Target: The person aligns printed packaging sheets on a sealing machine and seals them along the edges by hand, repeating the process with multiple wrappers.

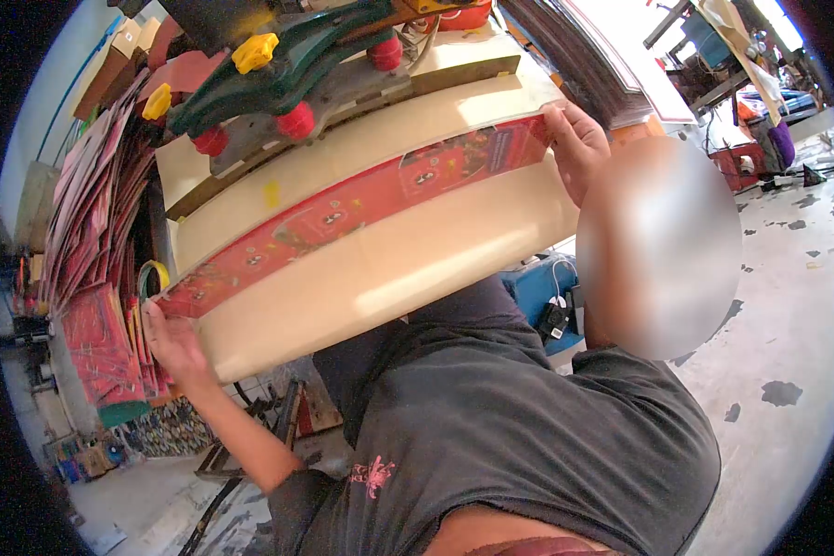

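A long red printed strip (pixel 334 218) lies across a cream-coloured board (pixel 389 269). It bears pictures and small round marks. My left hand (pixel 174 347) pinches the strip's left end, at the board's left edge. At the far right, my right hand (pixel 579 144) holds the other end between thumb and fingers. The strip is stretched between both hands, and its middle bows slightly upward in the view. Behind it runs a straight metal bar (pixel 361 125) along the back of the board.
Above the bar sits a dark green machine part (pixel 296 79) with yellow knobs (pixel 255 54) and red feet (pixel 295 120). Stacked red printed sheets (pixel 102 204) stand at left, near a yellow tape roll (pixel 155 276). A blue stool-like object (pixel 537 296) is below right. A blurred oval covers part of the right side.
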Tool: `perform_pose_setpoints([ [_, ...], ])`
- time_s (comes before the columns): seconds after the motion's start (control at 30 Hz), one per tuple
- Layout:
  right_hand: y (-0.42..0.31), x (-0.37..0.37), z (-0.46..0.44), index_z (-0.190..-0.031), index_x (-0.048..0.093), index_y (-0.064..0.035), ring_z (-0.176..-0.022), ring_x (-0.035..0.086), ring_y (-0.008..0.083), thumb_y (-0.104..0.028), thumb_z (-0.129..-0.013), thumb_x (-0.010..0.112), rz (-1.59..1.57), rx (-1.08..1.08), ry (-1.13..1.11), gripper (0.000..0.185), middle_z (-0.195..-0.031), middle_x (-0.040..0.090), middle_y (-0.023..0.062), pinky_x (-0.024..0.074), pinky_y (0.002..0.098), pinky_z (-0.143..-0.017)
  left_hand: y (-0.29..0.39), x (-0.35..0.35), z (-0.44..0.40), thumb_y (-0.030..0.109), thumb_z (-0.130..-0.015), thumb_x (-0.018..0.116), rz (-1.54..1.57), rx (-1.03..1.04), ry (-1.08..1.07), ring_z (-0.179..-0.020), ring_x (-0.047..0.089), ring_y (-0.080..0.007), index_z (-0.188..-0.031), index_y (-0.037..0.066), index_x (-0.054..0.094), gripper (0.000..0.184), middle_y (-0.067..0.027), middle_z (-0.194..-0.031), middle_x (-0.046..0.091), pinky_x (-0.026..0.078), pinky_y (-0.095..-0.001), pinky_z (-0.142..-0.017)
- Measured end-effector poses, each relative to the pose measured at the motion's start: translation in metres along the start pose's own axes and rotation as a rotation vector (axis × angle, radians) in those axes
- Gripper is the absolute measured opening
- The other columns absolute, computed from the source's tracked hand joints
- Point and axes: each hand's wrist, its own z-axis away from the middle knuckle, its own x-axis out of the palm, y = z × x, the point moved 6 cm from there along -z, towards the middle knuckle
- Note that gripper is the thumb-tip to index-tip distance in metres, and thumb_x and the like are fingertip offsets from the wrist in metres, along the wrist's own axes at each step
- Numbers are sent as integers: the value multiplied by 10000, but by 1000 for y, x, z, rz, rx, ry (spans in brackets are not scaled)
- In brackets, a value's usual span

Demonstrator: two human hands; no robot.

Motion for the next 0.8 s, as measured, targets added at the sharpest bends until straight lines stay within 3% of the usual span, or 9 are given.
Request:
perform_pose_setpoints([
  [0.07,-2,-4,6,-1077,672,7,-936,600,80,-262,-1032,617,151,14,12,279,-1001,697,23,465,247,-857,5,4,9,181,-1025,615,-94,5,11,-995,632,-137,-1069,31,637,158,-55,-1055,688,481,-302,-934],
  [0.13,10,-14,12,-1102,681,31,-927,613,88,-263,-1017,639,331,102,-112,309,-1013,707,30,486,261,-824,11,8,19,204,-1008,663,-669,23,-67,-921,606,-94,-1061,15,642,198,-36,-1012,680,472,-270,-869],
  [0.27,14,-29,13,-1126,677,24,-829,616,84,-240,-983,683,446,159,-103,301,-917,703,20,494,260,-743,16,17,23,218,-1001,679,-817,70,-151,-888,580,-70,-1099,-10,639,251,-16,-993,666,465,-251,-825],
  [0.4,4,-18,6,-1139,682,-5,-775,608,73,-253,-982,680,527,110,-6,293,-834,683,42,490,249,-706,13,44,15,213,-1012,659,-816,-32,-164,-894,573,-64,-1212,-6,632,298,3,-988,665,459,-241,-828],
  [0.47,2,-15,-2,-1195,687,-71,-785,676,143,-275,-977,675,825,133,19,299,-861,723,129,514,289,-718,8,50,6,209,-1014,654,-828,-67,-148,-908,577,-66,-1274,1,626,334,1,-998,670,456,-236,-836],
  [0.5,4,-11,-7,-1195,687,-71,-785,676,143,-275,-977,675,826,132,21,299,-861,723,129,514,289,-718,7,55,-1,216,-1019,643,-885,-3,-190,-934,583,-74,-1315,13,621,360,-19,-1027,680,458,-242,-860],
  [0.57,1,0,-21,-1244,690,-149,-850,729,267,-299,-967,672,990,-31,36,316,-970,744,188,541,370,-752,4,62,-14,224,-1025,631,-940,63,-232,-960,590,-82,-1357,24,616,388,-40,-1056,690,460,-249,-885],
  [0.67,16,-1,-41,-1251,704,-188,-908,718,358,-342,-983,630,1050,-217,36,318,-1095,727,180,546,444,-782,-4,82,-26,260,-1041,597,-1095,164,-320,-1044,614,-120,-1364,29,629,399,-102,-1136,714,453,-272,-954],
  [0.8,23,0,-50,-1223,727,-210,-869,714,369,-384,-1003,578,1167,-161,53,318,-1042,736,174,547,468,-766,-9,92,-29,310,-1053,569,-1146,142,-269,-1146,631,-177,-1313,16,666,405,-148,-1229,715,433,-304,-1027],
])
